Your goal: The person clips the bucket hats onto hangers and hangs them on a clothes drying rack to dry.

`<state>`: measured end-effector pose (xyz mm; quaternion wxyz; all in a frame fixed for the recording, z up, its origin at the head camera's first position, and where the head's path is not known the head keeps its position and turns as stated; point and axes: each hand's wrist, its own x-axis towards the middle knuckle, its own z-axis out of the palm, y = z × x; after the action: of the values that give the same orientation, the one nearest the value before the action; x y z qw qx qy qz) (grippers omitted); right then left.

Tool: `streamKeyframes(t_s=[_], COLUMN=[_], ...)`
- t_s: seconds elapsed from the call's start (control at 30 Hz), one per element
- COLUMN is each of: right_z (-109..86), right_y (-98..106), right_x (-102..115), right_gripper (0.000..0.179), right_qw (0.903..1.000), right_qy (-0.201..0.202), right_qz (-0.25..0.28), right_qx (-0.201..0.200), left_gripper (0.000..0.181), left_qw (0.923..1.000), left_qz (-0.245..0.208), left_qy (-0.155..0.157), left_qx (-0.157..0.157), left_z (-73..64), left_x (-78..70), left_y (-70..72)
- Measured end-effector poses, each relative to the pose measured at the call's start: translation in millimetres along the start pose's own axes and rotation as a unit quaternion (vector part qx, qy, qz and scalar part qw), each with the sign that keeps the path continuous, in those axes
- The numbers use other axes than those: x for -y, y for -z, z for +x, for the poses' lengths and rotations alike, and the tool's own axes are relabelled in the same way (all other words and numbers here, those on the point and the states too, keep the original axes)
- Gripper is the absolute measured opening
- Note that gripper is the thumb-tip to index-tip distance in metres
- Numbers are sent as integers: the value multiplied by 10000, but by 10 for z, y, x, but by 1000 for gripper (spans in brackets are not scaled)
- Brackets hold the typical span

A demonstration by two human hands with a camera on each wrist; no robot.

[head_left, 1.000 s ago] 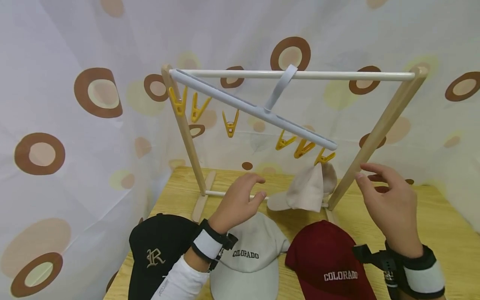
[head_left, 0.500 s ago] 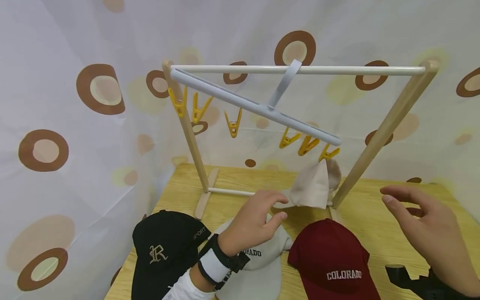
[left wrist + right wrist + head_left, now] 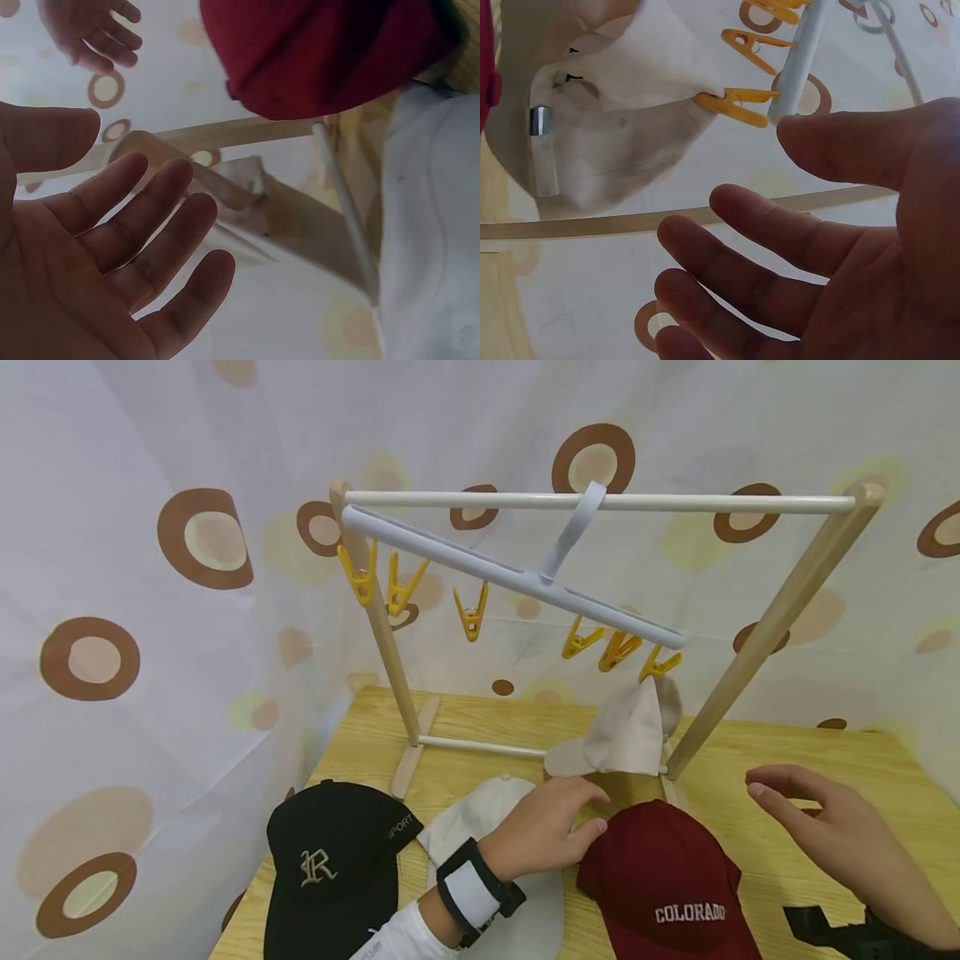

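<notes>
My left hand (image 3: 551, 827) hovers over the off-white cap (image 3: 480, 814), its fingertips close to the dark red cap (image 3: 660, 852). In the left wrist view its fingers are loosely bent with nothing in them. To the right of the red cap, my right hand (image 3: 840, 839) is raised over the table, relaxed. A beige cap (image 3: 626, 735) hangs from the end yellow clip (image 3: 658, 665) of a pale blue hanger (image 3: 457, 556). The right wrist view shows that clip gripping the beige cap's edge (image 3: 697, 101), apart from my fingers. Part of the off-white cap is hidden under my left hand.
A wooden rack (image 3: 780, 618) with a white top bar (image 3: 697, 503) carries the tilted hanger. Several other yellow clips (image 3: 471, 614) dangle from it. A black cap (image 3: 337, 835) lies at the left of the wooden table (image 3: 480, 710). A patterned curtain (image 3: 225, 710) stands behind.
My left hand has moved right, across the off-white cap toward the red one. My right hand has moved down and right, away from the hanging cap. The head view has shifted slightly.
</notes>
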<state>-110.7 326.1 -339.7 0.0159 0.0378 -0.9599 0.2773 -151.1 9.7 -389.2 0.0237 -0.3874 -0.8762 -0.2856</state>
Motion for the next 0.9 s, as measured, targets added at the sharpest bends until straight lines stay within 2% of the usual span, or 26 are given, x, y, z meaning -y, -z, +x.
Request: streamKeyframes(t_s=[0.13, 0.37, 0.6, 0.9], right_z=[48, 184, 264, 338], right_y=[-36, -185, -331, -519], right_x=[-75, -218, -332, -370], right_gripper=[46, 48, 49, 47], right_qw=[9995, 9963, 9945, 9912], right_qy=[24, 49, -19, 162], right_qz=[-31, 110, -128, 204], right_qx=[325, 847, 1043, 1294], left_gripper=[29, 30, 31, 33], left_qw=[9995, 9980, 9960, 9951], left_qz=[-103, 179, -122, -205], left_qy=[251, 522, 759, 930], left_qx=[180, 309, 462, 282], left_z=[63, 166, 199, 263], left_x=[94, 172, 168, 171], left_y=[-131, -325, -429, -523])
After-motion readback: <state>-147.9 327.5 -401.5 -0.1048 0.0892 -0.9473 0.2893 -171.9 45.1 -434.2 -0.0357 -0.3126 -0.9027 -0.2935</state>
